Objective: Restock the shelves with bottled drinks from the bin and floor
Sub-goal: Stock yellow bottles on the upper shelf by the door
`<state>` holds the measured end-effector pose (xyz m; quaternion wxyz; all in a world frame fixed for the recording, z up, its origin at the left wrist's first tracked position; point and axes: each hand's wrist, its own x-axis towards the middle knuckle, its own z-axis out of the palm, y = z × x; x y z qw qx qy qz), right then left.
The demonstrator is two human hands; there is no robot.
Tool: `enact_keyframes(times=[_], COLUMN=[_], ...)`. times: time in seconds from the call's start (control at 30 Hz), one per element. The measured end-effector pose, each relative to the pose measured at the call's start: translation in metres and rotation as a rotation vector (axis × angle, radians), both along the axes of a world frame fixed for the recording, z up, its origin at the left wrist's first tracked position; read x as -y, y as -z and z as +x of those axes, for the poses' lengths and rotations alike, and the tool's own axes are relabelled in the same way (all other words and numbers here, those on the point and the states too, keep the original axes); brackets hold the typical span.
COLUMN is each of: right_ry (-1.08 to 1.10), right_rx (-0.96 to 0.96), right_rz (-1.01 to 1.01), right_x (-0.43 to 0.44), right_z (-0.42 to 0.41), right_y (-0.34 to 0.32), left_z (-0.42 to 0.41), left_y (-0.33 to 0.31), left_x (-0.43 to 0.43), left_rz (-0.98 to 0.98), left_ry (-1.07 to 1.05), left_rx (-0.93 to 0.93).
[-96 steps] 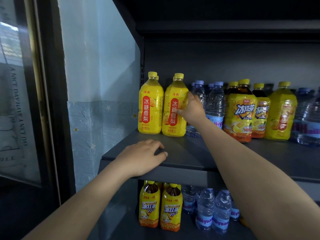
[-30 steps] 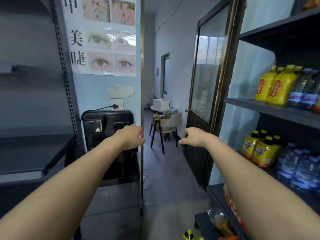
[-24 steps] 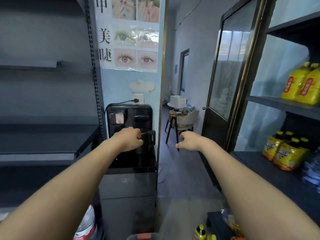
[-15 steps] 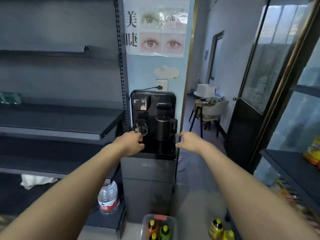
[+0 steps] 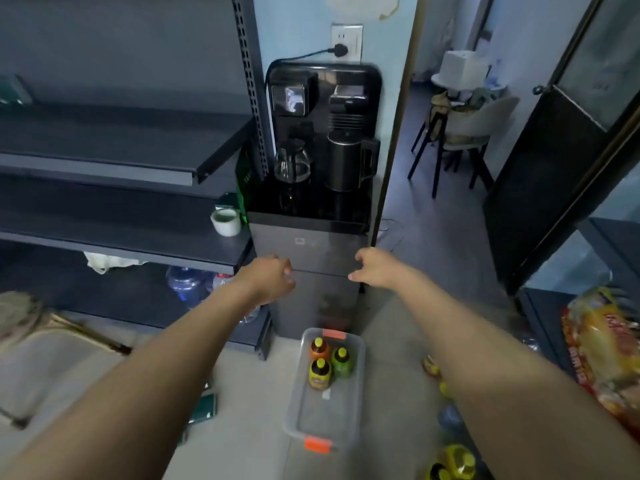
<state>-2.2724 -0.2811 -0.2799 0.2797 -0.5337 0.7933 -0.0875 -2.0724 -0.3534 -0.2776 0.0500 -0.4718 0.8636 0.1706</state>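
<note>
Head view: left hand (image 5: 273, 277) and right hand (image 5: 375, 268) hover loosely curled, holding nothing. Three bottles (image 5: 342, 362) stand at the far end of the bin (image 5: 323, 415).

Both bare arms reach forward and slightly inward from the lower corners of the view, the forearms nearly straight. The left hand (image 5: 272, 278) is palm-down with its fingers loosely curled under, holding nothing. The right hand (image 5: 375, 266) sits at about the same height, well apart from the left, its fingers bent loosely downward and also holding nothing.
</note>
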Motion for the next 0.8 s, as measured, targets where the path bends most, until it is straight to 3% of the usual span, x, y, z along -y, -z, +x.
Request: enact_keyframes(times=[0.37,0.8], right_ry=[0.103,0.212], right_rx=[-0.008,0.062], right_rz=[0.250,0.429], right_x=[0.034,0.054], right_z=[0.001,0.017], right_y=[0.139,0.335], left_z=[-0.019,-0.023], left_y=[0.123,0.318], left_x=[0.061,0.103], left_rz=[0.197,0.441], left_ry=[0.155,0.110], left_rx=[0.057,0.121])
